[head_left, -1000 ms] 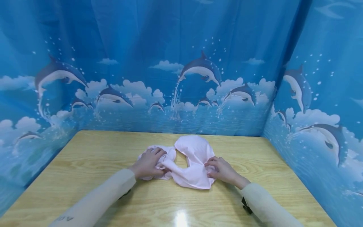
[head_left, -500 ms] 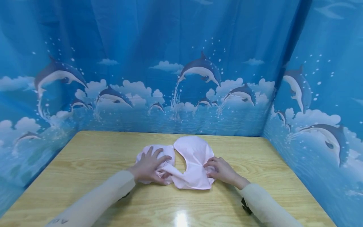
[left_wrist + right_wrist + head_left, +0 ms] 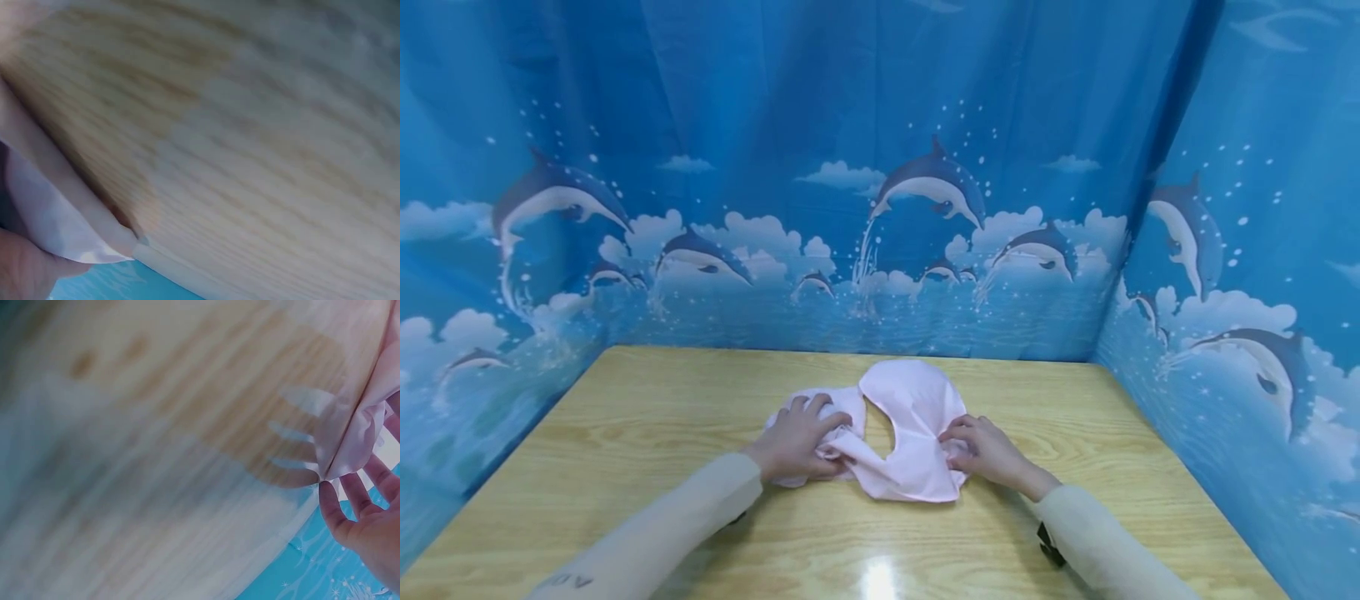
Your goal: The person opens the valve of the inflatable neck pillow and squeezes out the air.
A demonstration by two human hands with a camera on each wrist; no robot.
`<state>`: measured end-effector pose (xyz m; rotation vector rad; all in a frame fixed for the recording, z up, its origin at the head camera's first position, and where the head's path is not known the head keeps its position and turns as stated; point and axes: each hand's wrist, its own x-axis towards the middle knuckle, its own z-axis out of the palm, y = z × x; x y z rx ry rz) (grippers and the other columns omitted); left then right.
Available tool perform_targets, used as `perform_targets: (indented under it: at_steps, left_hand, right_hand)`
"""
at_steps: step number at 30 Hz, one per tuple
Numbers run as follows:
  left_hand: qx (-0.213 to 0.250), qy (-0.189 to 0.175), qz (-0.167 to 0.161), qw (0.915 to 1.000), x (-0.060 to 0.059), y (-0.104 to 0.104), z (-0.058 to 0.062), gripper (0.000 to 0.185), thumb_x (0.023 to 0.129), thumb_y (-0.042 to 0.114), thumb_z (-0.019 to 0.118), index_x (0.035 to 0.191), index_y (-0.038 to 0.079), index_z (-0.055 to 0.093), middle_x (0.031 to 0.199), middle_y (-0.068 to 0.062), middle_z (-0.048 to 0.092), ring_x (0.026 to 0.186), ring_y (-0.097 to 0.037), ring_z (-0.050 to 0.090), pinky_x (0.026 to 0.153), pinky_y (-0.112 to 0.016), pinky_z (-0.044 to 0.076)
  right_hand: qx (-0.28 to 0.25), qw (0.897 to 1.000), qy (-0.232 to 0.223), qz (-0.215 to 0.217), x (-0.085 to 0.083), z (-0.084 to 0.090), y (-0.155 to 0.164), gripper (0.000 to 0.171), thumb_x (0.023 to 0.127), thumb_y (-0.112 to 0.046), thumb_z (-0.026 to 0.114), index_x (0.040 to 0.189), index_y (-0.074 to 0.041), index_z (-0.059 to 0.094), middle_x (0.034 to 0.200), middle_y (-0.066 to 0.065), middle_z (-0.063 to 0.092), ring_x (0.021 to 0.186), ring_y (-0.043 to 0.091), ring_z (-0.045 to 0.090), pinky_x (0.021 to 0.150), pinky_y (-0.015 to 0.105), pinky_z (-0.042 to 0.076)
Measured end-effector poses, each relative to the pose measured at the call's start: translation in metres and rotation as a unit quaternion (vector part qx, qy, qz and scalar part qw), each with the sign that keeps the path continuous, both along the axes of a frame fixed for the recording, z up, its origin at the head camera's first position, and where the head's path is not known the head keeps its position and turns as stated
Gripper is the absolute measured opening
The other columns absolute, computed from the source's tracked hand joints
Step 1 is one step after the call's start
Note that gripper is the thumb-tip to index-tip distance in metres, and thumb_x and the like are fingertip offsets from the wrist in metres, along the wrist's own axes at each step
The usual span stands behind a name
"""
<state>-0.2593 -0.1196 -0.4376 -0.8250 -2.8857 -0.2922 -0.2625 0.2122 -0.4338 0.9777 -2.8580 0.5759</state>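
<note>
A pale pink cloth (image 3: 917,404) lies on the table with a curved opening near its middle. Its right part is spread fairly flat, while the left part is bunched up. My left hand (image 3: 797,437) grips the bunched part, fingers curled over the folds. At the right edge my right hand (image 3: 992,454) pinches the cloth between thumb and fingers. In the left wrist view, a fold of the cloth (image 3: 56,209) hangs beside part of my left hand (image 3: 25,265). The right wrist view has my right hand (image 3: 375,534) under the cloth's edge (image 3: 356,444).
The light wood-grain table (image 3: 670,392) reflects a bright spot near its front. Blue curtains (image 3: 760,125) printed with dolphins and clouds stand behind it and along both sides.
My left hand spread its fingers over the bunched cloth half a second ago, and now curls them in again, gathering the folds. The right hand stays at its edge.
</note>
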Motion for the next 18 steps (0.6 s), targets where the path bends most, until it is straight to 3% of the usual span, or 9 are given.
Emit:
perform_targets:
  at_steps: [11,18]
  left_hand:
    - [0.015,0.039,-0.044,0.9982,-0.0049,-0.0048,-0.0049,0.049,0.074,0.058,0.063,0.118,0.037,0.054,0.124,-0.008,0.047,0.115,-0.037,0.043,0.085,-0.059,0.041]
    - [0.026,-0.001,-0.032,0.9991,-0.0042,-0.0077,-0.0082,0.067,0.061,0.083,0.050,0.116,0.044,0.048,0.134,-0.002,0.041,0.126,-0.030,0.033,0.100,-0.058,0.028]
  right_hand:
    - [0.008,1.000,-0.017,-0.005,-0.0010,0.0025,-0.0014,0.027,0.079,-0.025,0.070,0.103,-0.014,0.067,0.107,0.006,0.059,0.097,0.025,0.052,0.082,0.043,0.044]
    - [0.004,1.000,-0.003,0.001,-0.0012,0.0022,-0.0013,0.025,0.078,-0.024,0.070,0.101,-0.014,0.067,0.105,0.006,0.060,0.096,0.025,0.053,0.082,0.042,0.043]
